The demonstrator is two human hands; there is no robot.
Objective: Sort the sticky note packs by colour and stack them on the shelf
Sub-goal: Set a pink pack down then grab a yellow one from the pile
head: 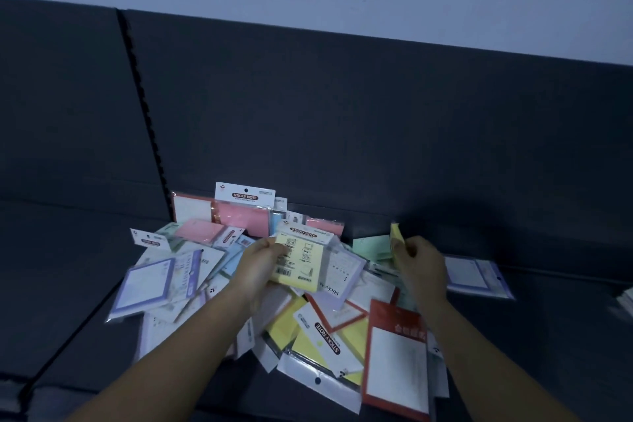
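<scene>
A loose heap of sticky note packs [205, 271] in pink, yellow, blue, green, purple and red-framed white covers the middle of the dark shelf [548, 336]. My left hand [257, 267] grips a yellow pack [305, 259] by its left edge, back side up with a barcode showing, above the heap. My right hand [423, 267] pinches a second yellow pack [396, 243] held edge-on, just right of the heap. A pink pack [245, 217] with a "STICKY NOTE" header leans against the back panel.
A purple-framed pack [476, 276] lies alone on the shelf right of my right hand. A green pack [371, 247] lies flat behind it. More yellow packs [318, 343] and a red-framed pack [397, 360] sit at the heap's near side. The dark back panel [376, 120] rises behind.
</scene>
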